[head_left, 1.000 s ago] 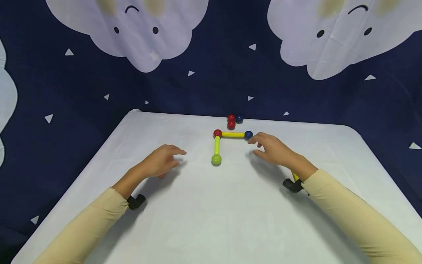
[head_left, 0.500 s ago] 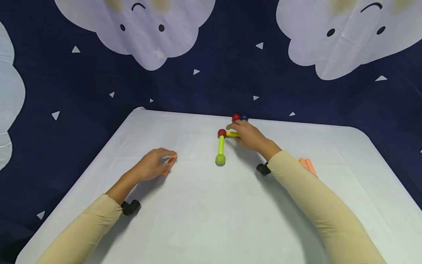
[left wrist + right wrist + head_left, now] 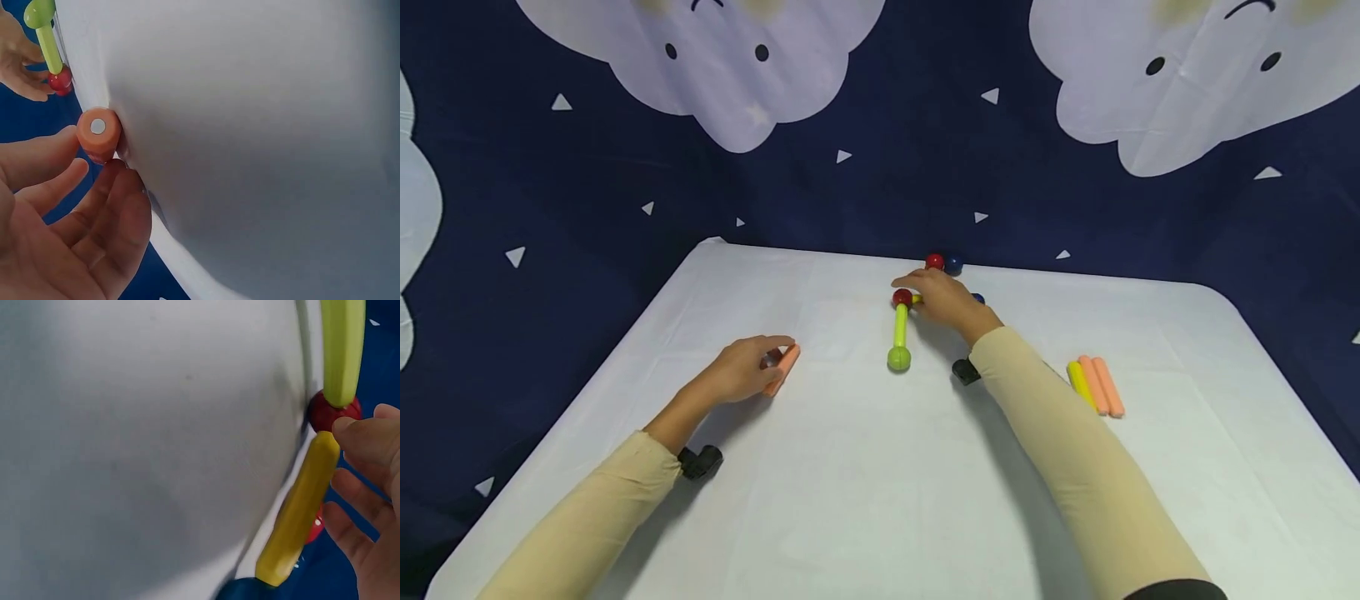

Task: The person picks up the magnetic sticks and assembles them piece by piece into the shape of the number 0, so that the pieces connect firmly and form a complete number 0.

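Observation:
On the left, my left hand (image 3: 741, 371) pinches an orange magnetic rod (image 3: 785, 369) between thumb and fingers. Its end, with a round silver magnet, faces the left wrist view. Farther back, my right hand (image 3: 947, 302) holds the red ball (image 3: 902, 297) at the corner of an L shape, thumb on the ball (image 3: 325, 417) in the right wrist view. From that ball a lime rod (image 3: 900, 327) runs toward me to a lime ball (image 3: 898, 358). A yellow rod (image 3: 297, 512) leads right to a blue ball (image 3: 978, 297); the hand mostly hides this rod in the head view.
Behind the L shape sit a red ball (image 3: 935, 262) and a dark blue ball (image 3: 953, 265) near the back edge. At the right lie a yellow rod (image 3: 1081, 383) and two orange rods (image 3: 1101, 386) on the white table (image 3: 850, 483). A dark blue curtain (image 3: 925, 192) hangs behind.
My right hand has moved left from the blue ball to the red corner ball. The orange rod in my left hand has come into view. The rods at the right are now uncovered.

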The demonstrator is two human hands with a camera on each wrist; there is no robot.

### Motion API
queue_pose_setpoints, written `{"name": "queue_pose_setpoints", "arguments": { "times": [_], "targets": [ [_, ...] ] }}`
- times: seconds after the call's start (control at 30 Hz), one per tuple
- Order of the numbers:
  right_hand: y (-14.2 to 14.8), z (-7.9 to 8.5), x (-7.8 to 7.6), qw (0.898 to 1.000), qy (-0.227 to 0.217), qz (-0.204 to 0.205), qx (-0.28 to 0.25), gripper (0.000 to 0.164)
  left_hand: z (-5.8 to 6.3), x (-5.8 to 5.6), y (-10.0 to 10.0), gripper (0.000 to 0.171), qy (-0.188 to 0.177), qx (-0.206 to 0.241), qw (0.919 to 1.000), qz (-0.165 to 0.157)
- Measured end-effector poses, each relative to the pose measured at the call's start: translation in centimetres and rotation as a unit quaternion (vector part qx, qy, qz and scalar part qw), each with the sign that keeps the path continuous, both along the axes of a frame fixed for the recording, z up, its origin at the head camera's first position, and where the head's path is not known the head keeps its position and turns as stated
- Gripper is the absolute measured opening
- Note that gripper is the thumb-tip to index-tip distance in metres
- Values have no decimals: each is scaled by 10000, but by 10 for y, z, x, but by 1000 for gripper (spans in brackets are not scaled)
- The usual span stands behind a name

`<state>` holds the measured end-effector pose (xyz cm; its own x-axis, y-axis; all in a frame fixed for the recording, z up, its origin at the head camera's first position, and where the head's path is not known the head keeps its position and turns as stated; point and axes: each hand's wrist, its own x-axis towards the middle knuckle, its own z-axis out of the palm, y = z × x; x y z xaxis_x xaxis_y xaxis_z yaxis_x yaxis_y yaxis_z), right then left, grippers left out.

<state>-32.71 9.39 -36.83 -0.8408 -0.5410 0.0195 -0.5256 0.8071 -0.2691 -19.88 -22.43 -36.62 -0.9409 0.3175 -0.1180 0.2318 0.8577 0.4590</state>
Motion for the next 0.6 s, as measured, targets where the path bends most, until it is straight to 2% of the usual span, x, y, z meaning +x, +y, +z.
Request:
{"name": "queue_pose_setpoints", "arguments": {
  "times": [0.23,0.4,0.6],
  "targets": [
    [-4,-7,-2,9998,114,-140,-124,38,1,-6,5,45,-306,-105,9987,401],
    [-7,-10,-2,9994,43,-210,-259,37,2,-8,5,47,-459,-134,9973,552],
    [-7,-10,-3,9984,5,-428,-363,34,2,-8,11,51,-475,-145,9965,678]
  ]
}}
